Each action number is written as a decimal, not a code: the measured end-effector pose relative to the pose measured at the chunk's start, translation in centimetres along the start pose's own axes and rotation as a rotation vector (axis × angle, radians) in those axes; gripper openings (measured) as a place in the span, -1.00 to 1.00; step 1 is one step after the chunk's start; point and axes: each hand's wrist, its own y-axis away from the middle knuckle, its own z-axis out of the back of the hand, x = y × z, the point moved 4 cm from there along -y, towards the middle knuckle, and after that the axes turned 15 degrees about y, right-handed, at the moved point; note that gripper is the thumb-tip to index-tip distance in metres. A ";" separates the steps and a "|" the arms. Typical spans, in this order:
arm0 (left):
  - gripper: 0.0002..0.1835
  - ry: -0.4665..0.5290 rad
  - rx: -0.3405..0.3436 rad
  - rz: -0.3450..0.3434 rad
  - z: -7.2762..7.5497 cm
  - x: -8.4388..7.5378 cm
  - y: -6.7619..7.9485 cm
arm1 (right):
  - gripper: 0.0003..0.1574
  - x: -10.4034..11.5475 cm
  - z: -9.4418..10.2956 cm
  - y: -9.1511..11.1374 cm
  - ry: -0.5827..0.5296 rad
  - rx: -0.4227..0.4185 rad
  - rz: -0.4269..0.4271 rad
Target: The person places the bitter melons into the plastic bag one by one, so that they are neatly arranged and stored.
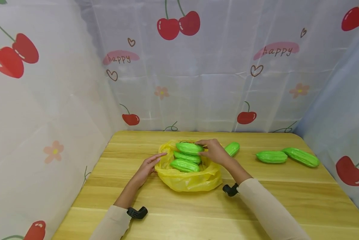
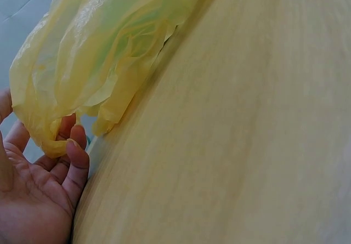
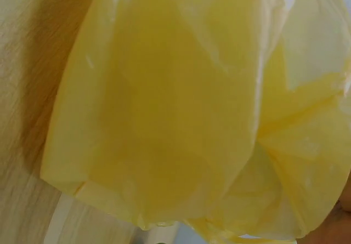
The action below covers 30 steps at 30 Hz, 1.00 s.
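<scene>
Here, on wood-grain table (image 1: 179, 213) amid cherry-print curtains (image 1: 203, 86), left grip (image 1: 146, 168) around yellow bag (image 1: 188, 182), right grip (image 1: 214, 151) around green gourd (image 1: 188, 148).

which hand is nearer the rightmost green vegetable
Right: the right hand pinches another green vegetable at the yellow bag, left of the rightmost vegetable; the left hand is farther off, at the bag's left rim.

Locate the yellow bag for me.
In the head view, the yellow bag sits on the wooden table, left of the loose green gourds, between the left hand at its left rim and the right hand over its right side.
</scene>
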 end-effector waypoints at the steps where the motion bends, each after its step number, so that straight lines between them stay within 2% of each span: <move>1: -0.48 0.002 -0.002 0.003 0.0 0.1 0.0 | -0.44 0.0 -0.1 0.0 0.000 0.004 -0.002; 8: -0.49 0.022 -0.004 0.014 0.0 0.4 0.1 | -0.44 -0.1 -0.5 -0.1 0.016 0.019 0.005; 24: -0.48 0.014 -0.001 0.001 -0.1 0.1 -0.1 | -0.46 0.2 -0.4 -0.2 0.062 0.026 0.018; 30: -0.49 0.023 0.008 -0.007 -0.2 0.0 0.0 | -0.47 0.3 -0.5 -0.1 0.067 0.079 0.016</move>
